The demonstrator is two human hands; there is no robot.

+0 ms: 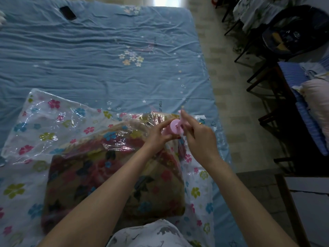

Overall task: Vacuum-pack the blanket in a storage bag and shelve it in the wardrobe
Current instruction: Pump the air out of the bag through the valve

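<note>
A clear storage bag (44, 125) printed with coloured flowers lies on the blue bed. Inside it sits a folded floral blanket (99, 175) in tan, red and dark tones. A pink hand pump (173, 130) stands on the bag near its right side. My left hand (158, 136) grips the pump's barrel. My right hand (199, 138) holds the pump's handle above the barrel.
The blue bed sheet (89, 59) stretches ahead, with a dark phone (68, 13) at its far left. Tiled floor (229, 104) runs along the bed's right. Dark chairs (288, 38) and a table with folded bedding (313, 104) stand at the right.
</note>
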